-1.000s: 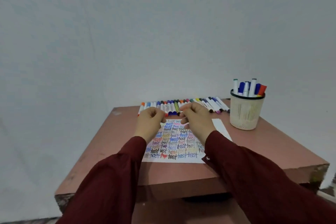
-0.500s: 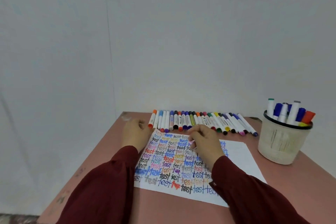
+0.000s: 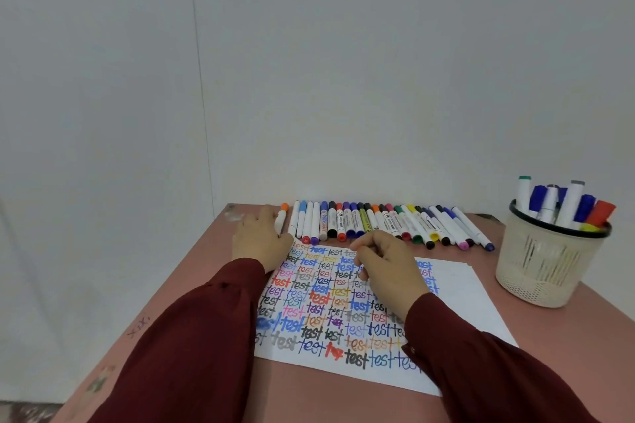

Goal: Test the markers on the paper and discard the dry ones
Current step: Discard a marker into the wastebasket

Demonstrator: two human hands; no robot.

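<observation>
Because each of the markers [image 3: 378, 223] is a light, stiff plastic barrel with a smooth, rather slippery skin, it is probably best pinched at mid-barrel between thumb and fingers. They lie in a row along the far edge of the table [image 3: 213, 285], just beyond the paper [image 3: 457, 288], which is thin and likely to slide unless pinned. The left hand [image 3: 261, 244] lies flat, fingers straight, at the paper's far left corner, just beside the orange-capped marker [image 3: 281, 218]. The right hand [image 3: 388, 268] is curled over the written rows as if writing, but I cannot tell whether it holds a marker. A second ago both hands met at the row; now the left is further left and the right is over the paper.
</observation>
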